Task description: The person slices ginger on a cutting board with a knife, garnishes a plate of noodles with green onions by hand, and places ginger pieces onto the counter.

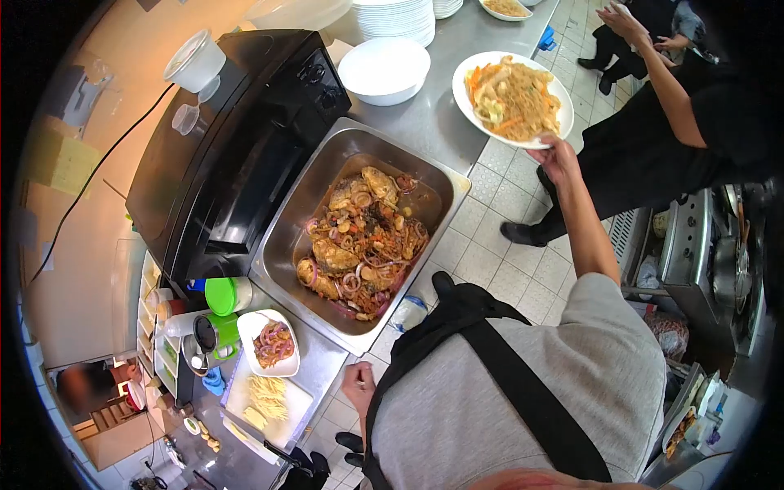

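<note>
My right hand (558,160) grips the near rim of a white plate (459,91). On it lies a heap of fried noodles (516,100) with orange vegetable strips and pale leafy pieces. The arm is stretched out, holding the plate past the counter's edge above the tiled floor. Down beside my apron, my left hand (358,387) has its fingers curled closed, and nothing shows in it. Nearest to that hand is a deep steel pan (359,345) holding browned fish pieces in sauce with onion rings (359,245).
A black microwave (237,147), a white bowl (385,69) and stacked plates (396,20) stand on the steel counter. Further left are a dish of onions (273,343) and a cutting board with pale strips (265,400). Another person in black (645,139) stands at right, near a stove (690,245).
</note>
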The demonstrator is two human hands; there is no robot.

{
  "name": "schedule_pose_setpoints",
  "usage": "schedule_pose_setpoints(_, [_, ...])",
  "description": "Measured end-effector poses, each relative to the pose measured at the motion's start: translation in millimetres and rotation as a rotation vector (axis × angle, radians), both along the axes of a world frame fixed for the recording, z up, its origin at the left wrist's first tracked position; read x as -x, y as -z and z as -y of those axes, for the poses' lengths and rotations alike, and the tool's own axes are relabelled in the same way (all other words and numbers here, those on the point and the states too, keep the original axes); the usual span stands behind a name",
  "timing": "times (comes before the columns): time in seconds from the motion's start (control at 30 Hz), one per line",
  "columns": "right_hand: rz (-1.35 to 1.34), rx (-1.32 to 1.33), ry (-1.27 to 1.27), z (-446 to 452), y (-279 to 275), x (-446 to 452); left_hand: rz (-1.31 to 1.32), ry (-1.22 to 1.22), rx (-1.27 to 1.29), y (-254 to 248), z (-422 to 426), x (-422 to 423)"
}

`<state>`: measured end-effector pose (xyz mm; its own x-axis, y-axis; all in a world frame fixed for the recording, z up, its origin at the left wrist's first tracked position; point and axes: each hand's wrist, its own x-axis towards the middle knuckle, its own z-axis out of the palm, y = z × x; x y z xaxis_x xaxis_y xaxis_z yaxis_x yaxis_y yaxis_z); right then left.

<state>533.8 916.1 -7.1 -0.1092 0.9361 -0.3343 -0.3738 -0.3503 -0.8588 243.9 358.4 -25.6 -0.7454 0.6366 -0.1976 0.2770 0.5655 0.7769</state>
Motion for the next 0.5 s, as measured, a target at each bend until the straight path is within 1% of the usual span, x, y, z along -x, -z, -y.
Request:
schedule_pose_setpoints(0.03, [0.023, -0.008, -0.020, 19.9, -10.1, -12.7, 0.171, 0.045, 0.069, 17.5, 14.2, -2.1])
schedule_pose_setpoints(0.13, [0.034, -0.057, -0.071, 88.7, -58.6, -31.5, 0.290, 0.203, 0.264, 72.4, 47.2, -19.7])
schedule_pose_setpoints(0.2, [0.060, -0.085, -0.092, 131.2, -90.7, -34.1, 0.296, 0.262, 0.318, 98.6, 66.1, -27.7])
schedule_pose_setpoints(0.27, [0.074, -0.100, -0.122, 163.5, -106.2, -37.4, 0.285, 0.294, 0.333, 120.1, 82.4, -30.9])
schedule_pose_setpoints(0.33, [0.072, -0.108, -0.237, 199.7, -122.0, -31.4, 0.217, 0.289, 0.256, 139.3, 98.3, -29.7])
schedule_pose_setpoints(0.37, [0.076, -0.101, -0.240, 221.9, -130.8, -19.4, 0.169, 0.280, 0.186, 145.5, 104.4, -26.4])
schedule_pose_setpoints(0.4, [0.080, -0.090, -0.248, 244.2, -135.8, -6.2, 0.131, 0.258, 0.122, 126.8, 101.9, -22.8])
schedule_pose_setpoints(0.43, [0.045, -0.067, -0.307, 262.5, -134.1, 3.4, 0.101, 0.238, 0.028, 106.2, 101.2, -19.7])
schedule_pose_setpoints(0.47, [0.036, -0.055, -0.367, 284.2, -137.8, 13.7, 0.190, 0.173, 0.076, 18.8, 76.0, -19.8])
schedule_pose_setpoints(0.5, [0.002, -0.031, -0.441, 305.7, -133.3, 29.2, 0.283, 0.193, -0.111, -2.8, 74.9, -10.9])
